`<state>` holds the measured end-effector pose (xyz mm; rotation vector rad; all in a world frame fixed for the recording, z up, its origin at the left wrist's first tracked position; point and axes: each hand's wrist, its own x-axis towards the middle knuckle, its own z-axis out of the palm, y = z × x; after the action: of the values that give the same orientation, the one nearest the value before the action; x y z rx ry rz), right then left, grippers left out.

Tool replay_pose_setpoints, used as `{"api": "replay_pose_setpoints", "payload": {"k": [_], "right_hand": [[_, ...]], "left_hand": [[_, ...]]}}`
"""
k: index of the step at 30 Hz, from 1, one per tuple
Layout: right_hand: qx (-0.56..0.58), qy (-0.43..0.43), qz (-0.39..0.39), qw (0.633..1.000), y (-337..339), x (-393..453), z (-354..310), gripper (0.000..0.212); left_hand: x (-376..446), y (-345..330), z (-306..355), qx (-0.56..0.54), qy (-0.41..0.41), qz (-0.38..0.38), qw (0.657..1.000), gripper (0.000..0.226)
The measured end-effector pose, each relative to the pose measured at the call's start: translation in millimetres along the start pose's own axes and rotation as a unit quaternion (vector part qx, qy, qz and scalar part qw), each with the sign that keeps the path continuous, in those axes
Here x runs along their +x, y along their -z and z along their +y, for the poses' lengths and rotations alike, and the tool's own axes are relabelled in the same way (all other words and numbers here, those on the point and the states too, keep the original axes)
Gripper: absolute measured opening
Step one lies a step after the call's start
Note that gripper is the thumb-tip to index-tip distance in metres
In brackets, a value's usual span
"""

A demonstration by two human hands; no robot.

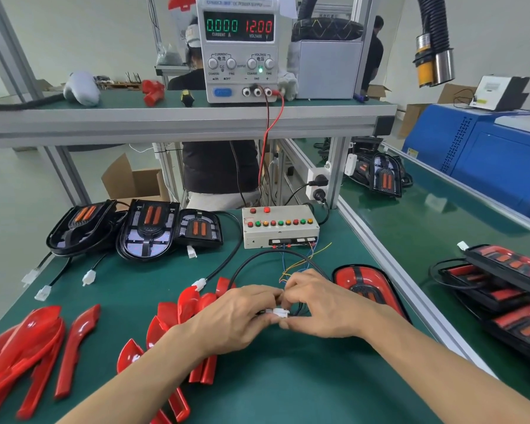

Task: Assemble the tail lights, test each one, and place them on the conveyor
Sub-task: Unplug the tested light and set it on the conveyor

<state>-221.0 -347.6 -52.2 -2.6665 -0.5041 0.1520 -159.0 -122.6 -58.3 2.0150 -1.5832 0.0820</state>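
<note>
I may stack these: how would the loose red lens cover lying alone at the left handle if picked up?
The red lens cover looks like thin moulded plastic, so probably light and stiff. Its glossy surface may be slippery. Long and curved, it could rock when pushed.

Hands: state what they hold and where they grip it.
Both the left hand and the right hand pinch small white plugs at the wire ends, fingertips on the plug bodies, held together between them.
</note>
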Motion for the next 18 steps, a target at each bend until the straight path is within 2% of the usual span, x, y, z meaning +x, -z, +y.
{"api": "replay_pose_setpoints", "payload": {"k": [6,11,14,18], "right_hand": [[0.004,0.001,0.005,1.0,-5,0,1,0.033],[-0.018,0.026,-0.002,0.999,-2,-5,10,0.021],[-0.05,0.031,0.015,0.998,2,5,6,0.023],[-0.12,0.06,0.039,0.99,3,12,-4,0.025]], "left_hand": [[-1,-1,0,-0.006,-0.002,-0.012,1.0,0.018],[-15,6,-13,-0.016,0.041,-0.001,0.999,0.023],[-8,2,-10,0.02,0.034,-0.014,0.999,0.024],[2,0,-5,0.043,0.029,0.031,0.998,0.023]]}}
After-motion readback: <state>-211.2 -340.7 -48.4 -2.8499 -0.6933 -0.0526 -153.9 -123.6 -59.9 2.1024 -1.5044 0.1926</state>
